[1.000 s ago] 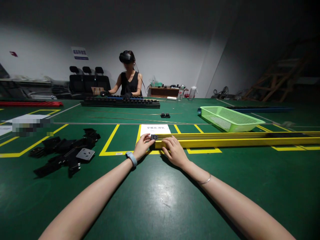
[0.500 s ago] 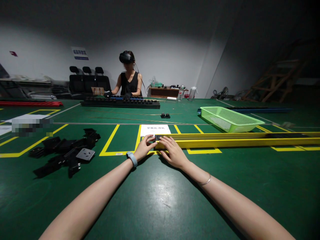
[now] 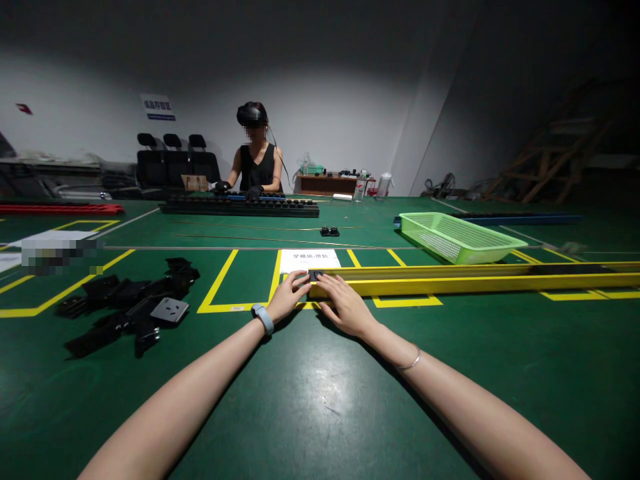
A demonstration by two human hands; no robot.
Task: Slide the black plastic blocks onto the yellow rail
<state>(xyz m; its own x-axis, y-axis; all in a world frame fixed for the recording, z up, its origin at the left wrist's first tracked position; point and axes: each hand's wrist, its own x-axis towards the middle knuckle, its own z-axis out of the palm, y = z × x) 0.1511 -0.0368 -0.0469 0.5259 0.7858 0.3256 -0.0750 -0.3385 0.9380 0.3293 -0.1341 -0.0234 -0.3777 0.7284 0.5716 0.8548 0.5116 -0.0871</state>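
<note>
Green tabletop (image 3: 320,373): black module (image 3: 315,275) sits between hands (image 3: 286,299) (image 3: 349,307) (right spread, left's grip unclear).

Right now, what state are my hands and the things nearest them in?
Left hand: bent, at the black module's left end.
Right hand: half spread over the yellow rail's left end.
Black module: at the rail's left end; depth inside unclear.
Yellow rail: lying flat, channel upward.
Green basket: upright, open-topped.
Black parts: loosely clustered.
White paper: lying flat.

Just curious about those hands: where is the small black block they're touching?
In the head view, just below centre, the black block sits at the left end of the yellow rail, between the left hand and right hand.
</note>
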